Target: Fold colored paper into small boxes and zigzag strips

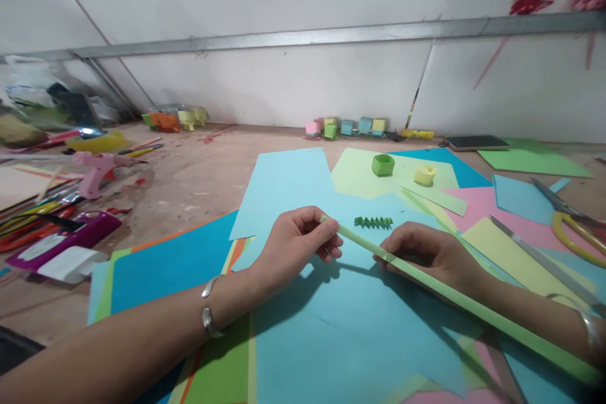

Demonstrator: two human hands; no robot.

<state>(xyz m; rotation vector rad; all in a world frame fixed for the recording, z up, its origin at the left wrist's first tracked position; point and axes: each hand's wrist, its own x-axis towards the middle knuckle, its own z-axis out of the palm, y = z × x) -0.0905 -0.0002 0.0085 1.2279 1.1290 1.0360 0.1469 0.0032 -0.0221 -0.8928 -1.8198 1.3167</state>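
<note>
A long light green paper strip (454, 293) runs from the centre toward the lower right, above light blue paper (303, 328). My left hand (303, 233) pinches its far left end between thumb and fingers. Farther along, my right hand (426, 252) has its fingers closed round the strip from behind. Just beyond the hands lies a small green zigzag-folded paper piece (374, 222). Behind it, a green paper ring (383, 165) and a pale yellow folded piece (425, 175) rest on light green paper (355, 167).
Yellow-handled scissors (575, 233) and a metal ruler (544, 262) lie at the right. At the left are a pink glue gun (95, 170), a purple device (71, 243) and pens. Small coloured paper blocks (347, 127) line the wall.
</note>
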